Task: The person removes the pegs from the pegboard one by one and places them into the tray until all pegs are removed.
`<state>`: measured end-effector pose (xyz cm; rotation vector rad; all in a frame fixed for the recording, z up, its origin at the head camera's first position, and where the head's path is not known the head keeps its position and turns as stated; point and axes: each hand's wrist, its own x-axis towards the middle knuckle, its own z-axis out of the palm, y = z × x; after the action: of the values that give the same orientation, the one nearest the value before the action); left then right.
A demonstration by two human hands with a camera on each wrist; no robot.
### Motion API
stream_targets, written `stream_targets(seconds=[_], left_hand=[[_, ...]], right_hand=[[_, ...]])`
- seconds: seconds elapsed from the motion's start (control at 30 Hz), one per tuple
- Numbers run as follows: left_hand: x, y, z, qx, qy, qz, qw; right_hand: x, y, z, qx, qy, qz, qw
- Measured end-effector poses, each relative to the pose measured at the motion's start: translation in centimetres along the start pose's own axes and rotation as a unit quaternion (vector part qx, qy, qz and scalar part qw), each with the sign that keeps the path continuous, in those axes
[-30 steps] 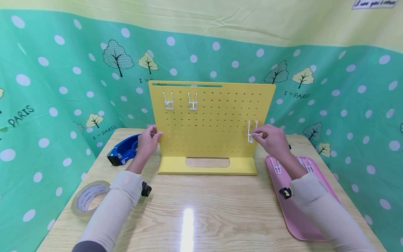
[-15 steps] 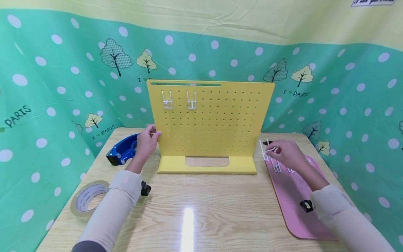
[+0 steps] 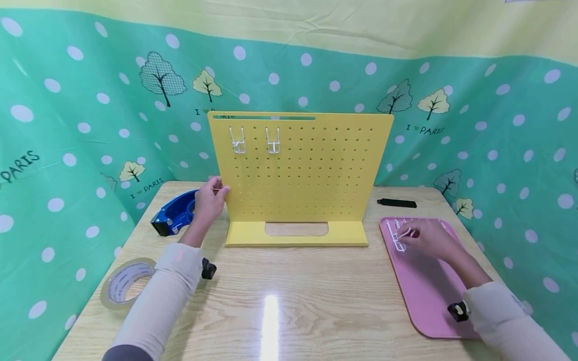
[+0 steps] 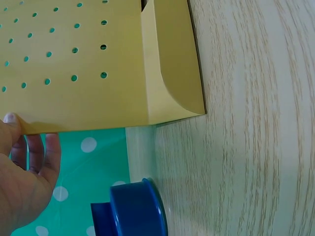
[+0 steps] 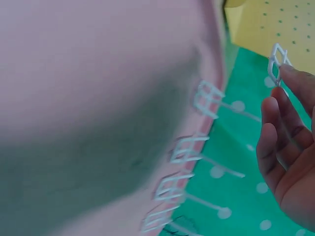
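Observation:
A yellow pegboard (image 3: pixel 307 193) stands upright on its base, with two white wire hooks hanging at its upper left, one of them the left hook (image 3: pixel 239 146). My left hand (image 3: pixel 209 203) grips the board's left edge; the left wrist view shows the thumb on the front face and the other fingers behind. Over the far end of the pink tray (image 3: pixel 429 296), my right hand (image 3: pixel 426 238) pinches a white wire hook (image 5: pixel 270 69) between thumb and fingertips. Several similar hooks, such as this white hook (image 5: pixel 184 147), lie along the tray's edge in the right wrist view, partly hidden by my hand in the head view.
A blue tape dispenser (image 3: pixel 173 215) lies left of the board, and a roll of tape (image 3: pixel 118 286) is nearer me beside my left forearm. Behind the tray lies a black marker-like stick (image 3: pixel 397 203). A green dotted curtain (image 3: pixel 280 95) closes off the back and sides.
My right hand has carried the hook away from the board's lower right side, down and rightward to the tray. The left hand keeps its grip on the board's edge.

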<state>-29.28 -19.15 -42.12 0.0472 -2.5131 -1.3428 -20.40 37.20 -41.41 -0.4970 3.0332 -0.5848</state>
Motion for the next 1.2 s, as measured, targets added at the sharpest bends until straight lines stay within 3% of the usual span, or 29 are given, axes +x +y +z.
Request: stream_targets(seconds=[0.27,0.8,1.2], left_hand=[[0.0,0.2,-0.1,0.004,-0.003,-0.001,1.0],[-0.1,0.3,-0.1,0.004,0.0,0.006,1.0],[-0.1,0.1,-0.1,0.009,0.004,0.009,0.9999]], right_hand=[[-1.6,1.5,1.8,0.03,-0.042,0.021,0.9984],[-3.3,2.6,2.7,0.048,-0.071,0.029,0.9959],[-3.7,2.7,2.8,0.056,-0.083,0.006,0.9949]])
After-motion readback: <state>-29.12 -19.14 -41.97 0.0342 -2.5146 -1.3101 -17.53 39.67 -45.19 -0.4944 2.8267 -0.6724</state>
